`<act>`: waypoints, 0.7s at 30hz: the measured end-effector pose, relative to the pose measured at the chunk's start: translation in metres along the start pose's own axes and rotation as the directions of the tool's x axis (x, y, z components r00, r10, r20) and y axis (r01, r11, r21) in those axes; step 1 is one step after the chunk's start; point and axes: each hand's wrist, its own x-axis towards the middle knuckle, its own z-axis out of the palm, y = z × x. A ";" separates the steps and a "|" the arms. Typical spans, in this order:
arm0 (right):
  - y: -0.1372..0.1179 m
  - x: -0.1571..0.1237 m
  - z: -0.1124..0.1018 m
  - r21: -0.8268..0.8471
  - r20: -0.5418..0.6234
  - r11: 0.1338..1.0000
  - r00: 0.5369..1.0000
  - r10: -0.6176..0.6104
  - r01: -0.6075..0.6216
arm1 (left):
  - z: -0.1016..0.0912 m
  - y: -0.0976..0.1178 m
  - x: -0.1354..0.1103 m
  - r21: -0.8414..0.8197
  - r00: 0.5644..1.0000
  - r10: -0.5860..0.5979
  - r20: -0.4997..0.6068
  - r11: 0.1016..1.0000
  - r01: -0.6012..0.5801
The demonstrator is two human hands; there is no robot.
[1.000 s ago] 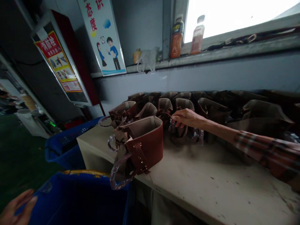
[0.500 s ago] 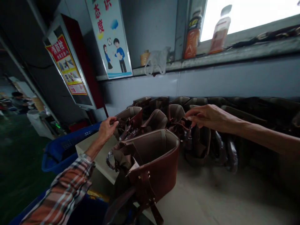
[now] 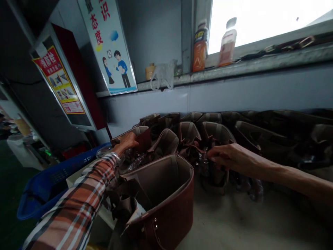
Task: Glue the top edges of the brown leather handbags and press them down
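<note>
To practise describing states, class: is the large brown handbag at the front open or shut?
Open: the brown handbag gapes at the top, showing its tan lining.

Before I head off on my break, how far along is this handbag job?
Hard to say exactly. Possibly done: the large brown leather handbag stands open at the front, apart from the others. In hand: the left hand is on a brown handbag, and the right hand is at a plastic-wrapped handle. Left: the long row of handbags along the wall.
</note>
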 end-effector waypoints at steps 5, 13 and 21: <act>0.008 -0.027 -0.013 0.024 -0.019 0.998 0.998 0.057 -0.057 | -0.047 -0.035 -0.036 0.036 0.980 -0.163 -0.110 0.985 0.168; -0.008 -0.041 -0.027 0.131 -0.059 0.990 0.997 0.058 -0.050 | -0.162 -0.101 -0.126 -0.002 0.872 -0.204 -0.445 0.974 0.227; -0.092 -0.073 -0.053 0.408 -0.161 0.910 0.987 -0.007 0.073 | -0.230 -0.012 -0.232 0.214 0.670 0.349 -0.656 0.936 -0.278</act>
